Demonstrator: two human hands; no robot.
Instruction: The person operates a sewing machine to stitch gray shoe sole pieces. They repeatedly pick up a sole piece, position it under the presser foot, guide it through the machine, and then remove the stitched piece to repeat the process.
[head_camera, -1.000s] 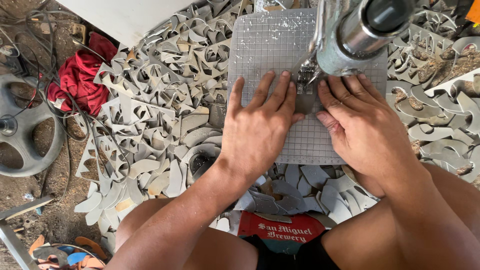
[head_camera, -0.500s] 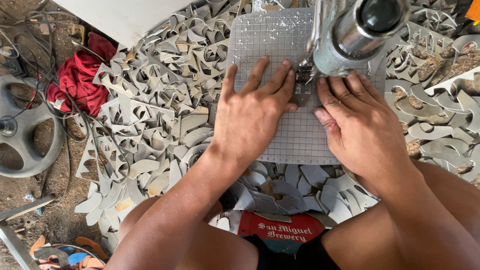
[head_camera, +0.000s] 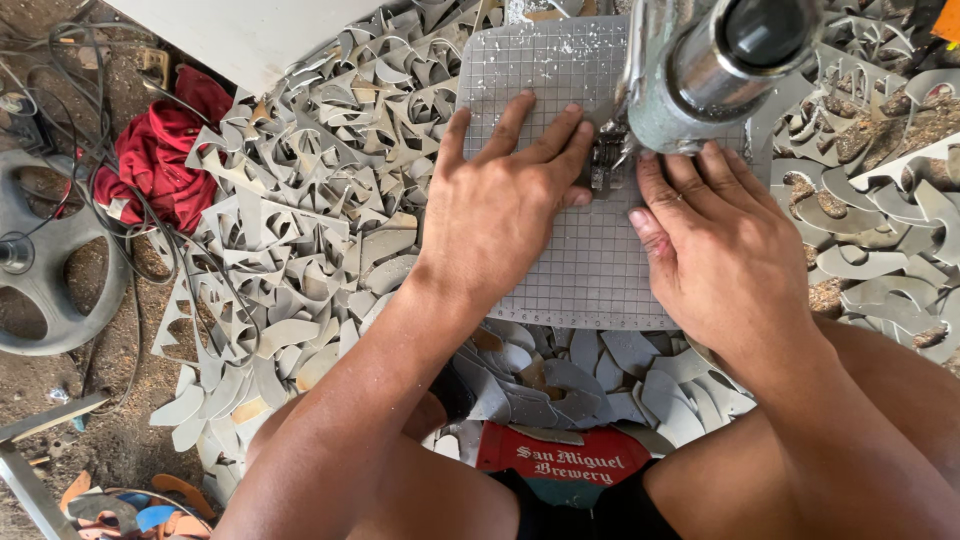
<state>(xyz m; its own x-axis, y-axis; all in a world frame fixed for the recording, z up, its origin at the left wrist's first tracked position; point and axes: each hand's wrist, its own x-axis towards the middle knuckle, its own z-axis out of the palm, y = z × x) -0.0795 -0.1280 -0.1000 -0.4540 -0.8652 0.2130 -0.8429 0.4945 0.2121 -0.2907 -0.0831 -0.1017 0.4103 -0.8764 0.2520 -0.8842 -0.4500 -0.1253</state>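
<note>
A flat gray sheet (head_camera: 590, 260) with a thin grid of little squares lies on a pile of cut scraps. It is almost square with rounded corners. White dust and crumbs speckle its top edge, toward 12 o'clock. A row of tiny marks runs along its bottom edge, toward 6 o'clock. The left hand (head_camera: 500, 205) presses flat on the sheet's left part, fingers spread and pointing to 1 o'clock. The right hand (head_camera: 725, 250) lies flat on the sheet's right part, fingers pointing to 11 o'clock. The fingertips of both hands nearly meet near the middle
</note>
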